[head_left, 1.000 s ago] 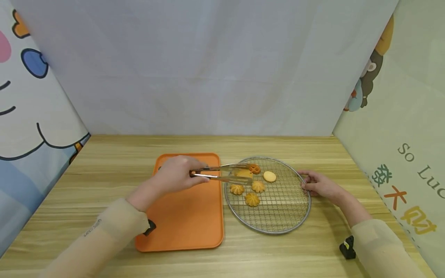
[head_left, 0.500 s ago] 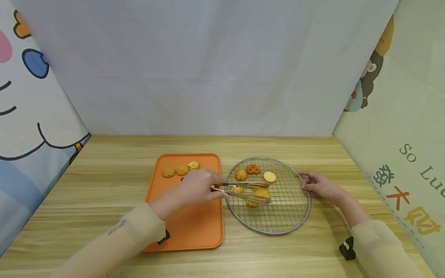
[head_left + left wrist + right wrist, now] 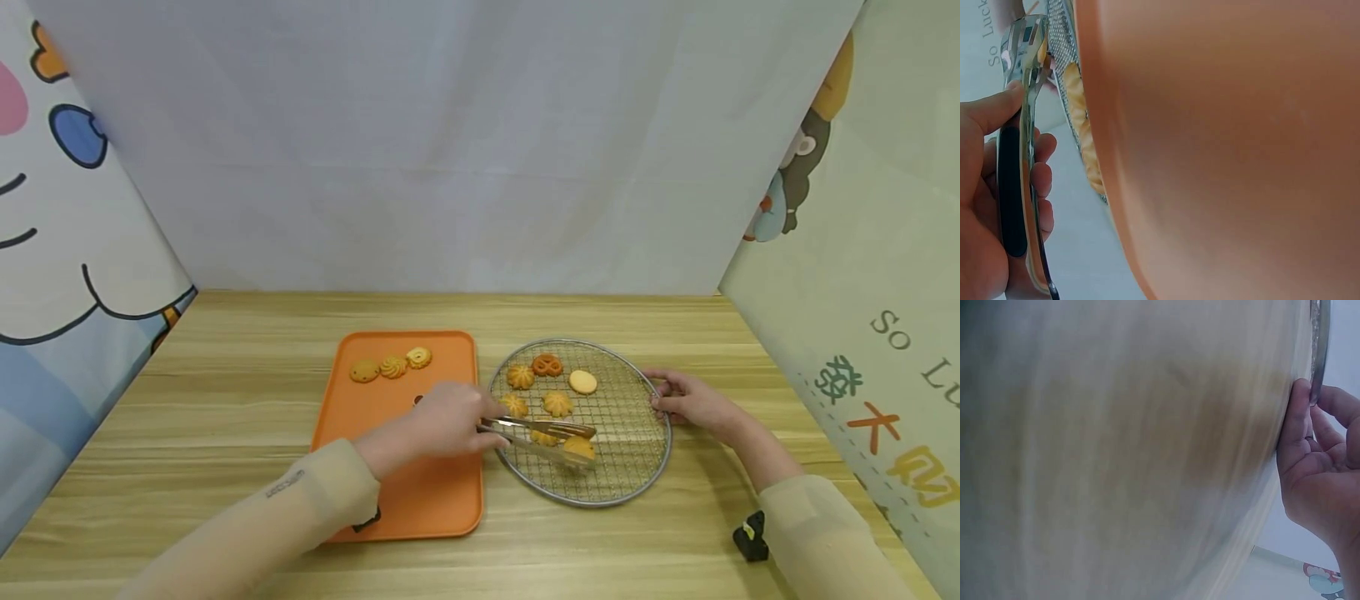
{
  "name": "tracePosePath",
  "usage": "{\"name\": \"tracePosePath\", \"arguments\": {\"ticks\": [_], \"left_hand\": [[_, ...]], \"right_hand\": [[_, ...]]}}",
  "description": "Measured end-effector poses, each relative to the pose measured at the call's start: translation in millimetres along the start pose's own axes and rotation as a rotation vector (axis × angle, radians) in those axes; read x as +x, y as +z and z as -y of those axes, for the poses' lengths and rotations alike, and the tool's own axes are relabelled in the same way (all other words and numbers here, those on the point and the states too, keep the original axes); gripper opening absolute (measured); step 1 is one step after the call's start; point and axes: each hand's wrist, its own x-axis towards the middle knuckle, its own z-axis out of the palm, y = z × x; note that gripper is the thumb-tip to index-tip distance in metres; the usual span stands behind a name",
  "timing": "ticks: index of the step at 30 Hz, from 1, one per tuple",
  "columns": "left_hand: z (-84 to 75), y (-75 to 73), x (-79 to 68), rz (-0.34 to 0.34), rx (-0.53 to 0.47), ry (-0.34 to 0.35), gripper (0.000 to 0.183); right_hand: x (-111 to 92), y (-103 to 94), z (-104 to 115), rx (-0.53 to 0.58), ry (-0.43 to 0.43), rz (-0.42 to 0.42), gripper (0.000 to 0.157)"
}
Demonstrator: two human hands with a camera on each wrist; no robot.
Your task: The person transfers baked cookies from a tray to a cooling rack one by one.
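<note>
My left hand (image 3: 457, 421) grips metal tongs (image 3: 1011, 187) with a dark handle inlay, fingers on one side and thumb on the other. The tong ends are around a round golden cookie (image 3: 579, 450), low over the near part of the round wire rack (image 3: 630, 458). Whether this cookie touches the mesh, I cannot tell. Behind the tongs a flower-shaped cookie (image 3: 543, 437) is partly hidden. My right hand (image 3: 693, 404) holds the rack's right rim (image 3: 1319, 356) between thumb and fingers. The orange tray (image 3: 405, 508) lies beneath my left forearm.
On the rack are more flower-shaped cookies (image 3: 557, 403), a brown pretzel cookie (image 3: 547, 365) and a pale round cookie (image 3: 582, 382). Several cookies (image 3: 393, 367) sit at the tray's far end; a dark-centred one (image 3: 418, 401) is mostly hidden by my left hand. Tray and rack stand close together.
My left hand has moved right and nearer to me, carrying the cookie in the tongs from the rack's far left to its near middle. My right hand has stayed on the rim.
</note>
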Motion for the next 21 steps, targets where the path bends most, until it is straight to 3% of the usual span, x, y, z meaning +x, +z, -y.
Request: {"name": "tracePosePath", "arguments": {"ticks": [10, 21], "left_hand": [[-2.5, 8.1, 4.0, 0.097, 0.027, -0.031, 0.043], [-0.6, 9.6, 5.3, 0.112, -0.013, -0.057, 0.047]], "right_hand": [[1.3, -1.0, -0.4, -0.01, 0.007, 0.006, 0.062], [3.0, -1.4, -3.7, -0.005, 0.009, 0.005, 0.061]]}}
